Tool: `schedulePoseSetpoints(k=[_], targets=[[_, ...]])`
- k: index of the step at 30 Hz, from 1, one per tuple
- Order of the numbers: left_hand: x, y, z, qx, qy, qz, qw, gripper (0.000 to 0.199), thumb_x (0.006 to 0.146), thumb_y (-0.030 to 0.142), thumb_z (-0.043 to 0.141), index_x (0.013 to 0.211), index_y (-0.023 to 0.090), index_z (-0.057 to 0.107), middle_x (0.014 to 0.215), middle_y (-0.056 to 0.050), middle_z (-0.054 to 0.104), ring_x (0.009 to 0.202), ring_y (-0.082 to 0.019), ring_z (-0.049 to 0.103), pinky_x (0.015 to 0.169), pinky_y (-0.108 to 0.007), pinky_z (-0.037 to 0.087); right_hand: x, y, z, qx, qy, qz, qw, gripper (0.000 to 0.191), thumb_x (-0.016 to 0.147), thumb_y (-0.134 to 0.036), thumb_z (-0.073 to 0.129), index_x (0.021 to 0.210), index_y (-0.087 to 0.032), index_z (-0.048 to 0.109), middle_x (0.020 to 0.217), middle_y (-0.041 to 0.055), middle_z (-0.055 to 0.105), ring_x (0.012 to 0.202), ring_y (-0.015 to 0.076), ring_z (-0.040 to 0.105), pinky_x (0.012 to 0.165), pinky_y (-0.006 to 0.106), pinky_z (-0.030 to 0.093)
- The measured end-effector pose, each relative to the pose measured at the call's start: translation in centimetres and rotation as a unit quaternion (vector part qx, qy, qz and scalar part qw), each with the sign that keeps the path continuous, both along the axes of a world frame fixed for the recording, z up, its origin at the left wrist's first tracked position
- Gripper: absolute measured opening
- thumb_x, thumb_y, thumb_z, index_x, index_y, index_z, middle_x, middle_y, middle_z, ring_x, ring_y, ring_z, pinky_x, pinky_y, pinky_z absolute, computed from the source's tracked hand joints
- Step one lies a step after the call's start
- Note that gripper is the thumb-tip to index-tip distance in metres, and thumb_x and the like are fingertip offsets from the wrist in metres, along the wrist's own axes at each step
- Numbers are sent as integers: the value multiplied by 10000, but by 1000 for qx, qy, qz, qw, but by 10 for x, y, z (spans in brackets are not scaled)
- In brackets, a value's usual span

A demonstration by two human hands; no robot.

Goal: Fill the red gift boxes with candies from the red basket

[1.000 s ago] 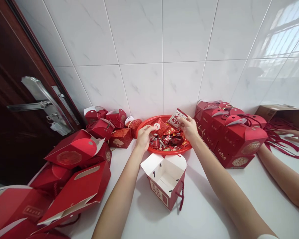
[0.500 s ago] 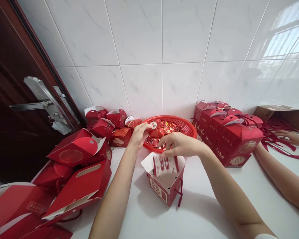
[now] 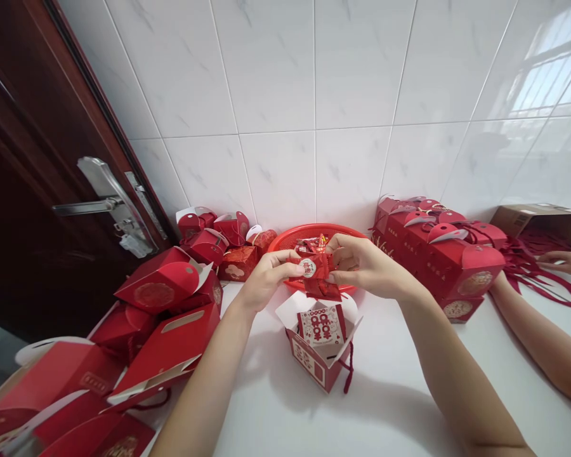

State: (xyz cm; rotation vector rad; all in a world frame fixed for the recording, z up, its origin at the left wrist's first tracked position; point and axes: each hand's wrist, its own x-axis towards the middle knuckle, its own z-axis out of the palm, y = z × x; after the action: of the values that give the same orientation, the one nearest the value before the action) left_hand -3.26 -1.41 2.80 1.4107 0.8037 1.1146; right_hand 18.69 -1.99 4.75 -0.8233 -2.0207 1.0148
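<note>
My left hand [image 3: 265, 279] pinches shiny red candy packets [image 3: 320, 266], one with a round white label, between thumb and fingers. My right hand [image 3: 370, 266] is closed on the right end of the same bunch, its fingertips partly hidden behind the wrappers. Both hands are held just above the front of a red plastic basket [image 3: 285, 237] with more wrapped sweets in it. Below them stands an open red gift box [image 3: 309, 365] with white inner flaps and a dark red cord. A white packet with red print [image 3: 322, 325] rests tilted in its mouth.
Red gift boxes [image 3: 159, 282] are heaped at left, near a dark door [image 3: 33, 146]. Stacked closed boxes [image 3: 428, 247] stand right of the basket. Farther right, another person's hand [image 3: 565, 261] is among dark red ribbons [image 3: 535, 266] beside a cardboard carton [image 3: 518, 217].
My right hand has let go of the white packet in the box and moved up to the red packets. The left hand has brought its packets forward, out over the basket's front rim.
</note>
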Motion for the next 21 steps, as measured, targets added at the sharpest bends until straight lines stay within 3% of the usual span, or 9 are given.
schedulePoseSetpoints(k=[3, 7, 11, 13, 18, 21], targets=[[-6, -8, 5, 21, 102, -14, 994, 138, 655, 293, 753, 645, 175, 684, 661, -4, 643, 647, -145, 560, 658, -266, 424, 5, -1, 3, 19, -36, -1, 999, 148, 790, -233, 630, 896, -205, 531, 753, -14, 608, 684, 151, 569, 615, 269, 437], [-13, -16, 14, 61, 230, 34, 971, 162, 691, 320, 745, 649, 172, 692, 681, -11, 659, 675, -168, 573, 639, -270, 412, 4, 0, 1, 69, -177, 15, 982, 121, 774, -104, 580, 863, -186, 573, 808, -2, 612, 722, 142, 550, 625, 252, 402], [-17, -22, 20, 72, 266, 58, 959, 207, 711, 361, 737, 640, 174, 686, 650, -2, 634, 626, -160, 535, 563, -259, 376, -11, 3, -9, 48, -335, 75, 938, 185, 748, -39, 589, 863, -180, 617, 833, 14, 658, 734, 148, 579, 614, 240, 385], [-20, -24, 21, 74, 273, 50, 958, 219, 710, 375, 747, 638, 178, 685, 636, 3, 624, 610, -158, 530, 546, -256, 373, -17, 4, -13, 33, -374, 69, 924, 216, 748, -36, 590, 896, -183, 645, 834, 25, 680, 748, 161, 603, 613, 242, 387], [-21, -24, 18, 90, 295, -7, 951, 273, 681, 425, 803, 622, 185, 687, 595, 18, 608, 580, -155, 543, 527, -245, 383, -11, 5, -9, 59, -327, 14, 943, 95, 846, -169, 608, 920, -180, 666, 704, -8, 640, 640, 140, 577, 594, 248, 379], [-15, -21, 9, 89, 266, -13, 960, 280, 577, 417, 864, 599, 191, 700, 553, 24, 601, 557, -165, 558, 509, -248, 389, -5, 4, -4, 62, -261, 52, 962, 170, 859, -275, 652, 1003, -187, 678, 836, 10, 683, 724, 153, 611, 616, 246, 412]])
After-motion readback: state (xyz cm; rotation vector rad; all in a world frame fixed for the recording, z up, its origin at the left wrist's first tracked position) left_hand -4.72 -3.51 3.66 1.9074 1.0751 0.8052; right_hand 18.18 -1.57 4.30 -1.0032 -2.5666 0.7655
